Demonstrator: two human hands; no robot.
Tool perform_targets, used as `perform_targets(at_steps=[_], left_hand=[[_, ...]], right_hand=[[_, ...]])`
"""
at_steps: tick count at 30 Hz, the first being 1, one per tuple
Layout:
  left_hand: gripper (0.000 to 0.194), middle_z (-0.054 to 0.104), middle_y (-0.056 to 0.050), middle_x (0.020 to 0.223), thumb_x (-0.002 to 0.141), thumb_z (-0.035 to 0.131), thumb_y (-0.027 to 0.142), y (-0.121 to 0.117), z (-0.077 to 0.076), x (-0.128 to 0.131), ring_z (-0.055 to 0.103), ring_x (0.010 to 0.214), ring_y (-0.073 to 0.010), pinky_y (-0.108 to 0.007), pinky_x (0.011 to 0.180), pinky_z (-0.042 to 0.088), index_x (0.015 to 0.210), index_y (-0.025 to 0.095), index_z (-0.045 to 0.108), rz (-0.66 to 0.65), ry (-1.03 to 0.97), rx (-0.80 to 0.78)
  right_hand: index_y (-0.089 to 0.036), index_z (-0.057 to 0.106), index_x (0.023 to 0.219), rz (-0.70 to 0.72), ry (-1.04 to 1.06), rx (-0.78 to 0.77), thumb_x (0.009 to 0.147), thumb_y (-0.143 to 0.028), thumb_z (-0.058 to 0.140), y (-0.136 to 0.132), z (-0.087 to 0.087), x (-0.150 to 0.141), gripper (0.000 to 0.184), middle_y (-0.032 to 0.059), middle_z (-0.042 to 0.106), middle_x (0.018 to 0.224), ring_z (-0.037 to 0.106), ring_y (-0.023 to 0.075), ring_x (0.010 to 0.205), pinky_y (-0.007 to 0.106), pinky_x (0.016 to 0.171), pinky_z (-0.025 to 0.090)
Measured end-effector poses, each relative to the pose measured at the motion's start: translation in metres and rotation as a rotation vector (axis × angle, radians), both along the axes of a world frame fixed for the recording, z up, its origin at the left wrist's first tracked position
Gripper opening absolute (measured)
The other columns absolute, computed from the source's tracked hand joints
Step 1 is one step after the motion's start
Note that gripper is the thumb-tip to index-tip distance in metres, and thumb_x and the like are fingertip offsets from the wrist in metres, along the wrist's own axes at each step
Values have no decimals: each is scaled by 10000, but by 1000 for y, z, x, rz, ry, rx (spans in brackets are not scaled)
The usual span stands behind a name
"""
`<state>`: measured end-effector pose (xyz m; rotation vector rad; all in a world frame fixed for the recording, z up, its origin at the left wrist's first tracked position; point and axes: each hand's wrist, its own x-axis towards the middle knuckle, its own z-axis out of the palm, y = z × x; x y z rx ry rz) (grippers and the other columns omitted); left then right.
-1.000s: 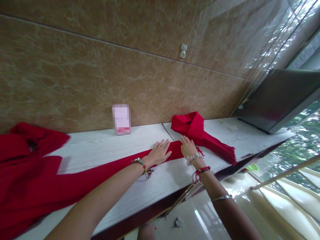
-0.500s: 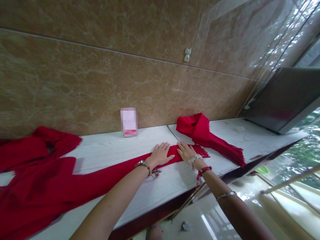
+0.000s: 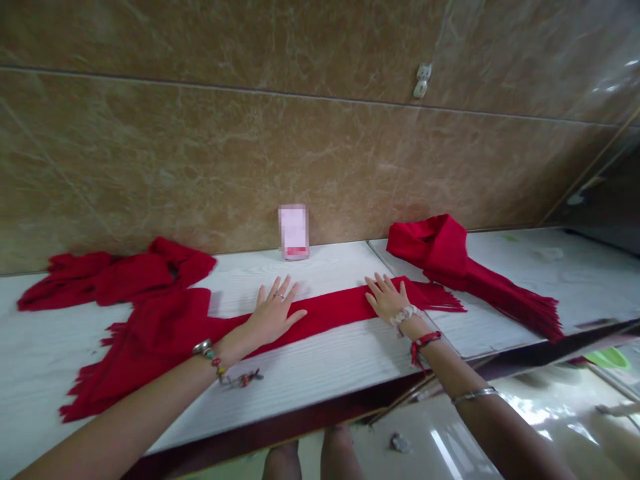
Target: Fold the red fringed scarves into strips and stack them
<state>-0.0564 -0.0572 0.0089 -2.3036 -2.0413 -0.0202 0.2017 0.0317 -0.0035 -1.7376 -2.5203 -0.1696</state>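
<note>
A long red scarf [image 3: 335, 308] with fringed ends lies stretched along the white countertop. My left hand [image 3: 274, 313] rests flat on its middle stretch, fingers spread. Near the fringed right end, my right hand [image 3: 387, 298] presses flat on the cloth, fingers also apart. To the left, the scarf widens into a folded part whose fringe points left. Behind my right hand lies a second red scarf [image 3: 435, 250], looped over itself with its fringe toward the counter's front edge. A crumpled red cloth [image 3: 135, 275] sits at the back left by the wall.
A small pinkish box [image 3: 294, 232], blurred out, stands against the brown tiled wall [image 3: 200, 160]. A white cat-shaped hook [image 3: 423, 81] is fixed to the wall. The white countertop [image 3: 300, 380] has a front edge above a shiny floor. A green basin [image 3: 609, 358] is low on the right.
My left hand has slid left along the scarf, widening the gap between my hands. My right hand stays near the fringed end. The view has turned left, showing more of the folded part.
</note>
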Motion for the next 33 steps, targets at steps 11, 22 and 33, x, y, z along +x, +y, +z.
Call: perform_targets(at_steps=[11,22,33], left_hand=[[549,205,-107,1425,881,302,466,-24,7,-35,146,1305,-265,-460,1025,170,1345,174,266,-52,39,-34],[476,344,-134,1358,874,371,371,-72,12,-124,229,1276,-286,-407,1010,252,1290,140,373,177,168,92],[510,262,-106,1405,882,365,396,-39,17,-61,230,1283,-217,-335,1013,226,1336,180,282,-316,10,-165]], right_hand=[[-217,332,1321,-43,25,-45,880,-294,270,-3,7,-14,452,99,304,1394,230,299,1274,634,942,206],[-245,354,1307,594,58,-111,868,-284,344,-51,1,-130,441,74,308,1390,239,263,1276,611,969,190],[-162,516,1190,714,144,20,824,-304,466,-52,-6,-110,395,139,433,1305,351,251,1223,496,980,291]])
